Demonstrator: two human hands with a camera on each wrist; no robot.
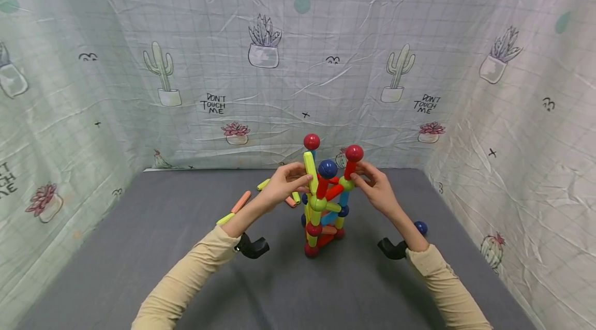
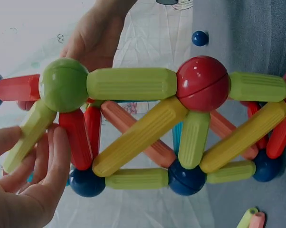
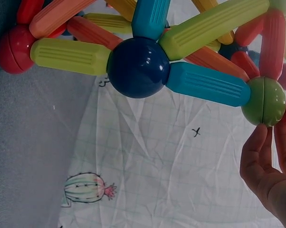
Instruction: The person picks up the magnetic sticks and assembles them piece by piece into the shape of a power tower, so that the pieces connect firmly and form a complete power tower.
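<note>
A tower of coloured sticks and balls (image 1: 315, 217) stands upright, with red balls and a blue ball on its upper tips. My left hand (image 1: 285, 183) pinches a yellow-green stick (image 2: 29, 135) between thumb and fingers. One end of that stick meets a green ball (image 2: 63, 84) at an upper corner; the other end points away at a slant. On the tower's right side, my right hand (image 1: 375, 188) grips the upper joint, its fingertips against another green ball (image 3: 263, 101) and the base of a red stick (image 1: 349, 169). Some of its fingers are partly hidden behind that stick.
Loose sticks lie left of the tower, among them an orange one (image 1: 241, 201) and a yellow-green one (image 1: 263, 184). A loose blue ball (image 1: 421, 227) rests beside the right forearm. The grey table (image 1: 298, 294) ends at a patterned cloth backdrop (image 1: 298, 87).
</note>
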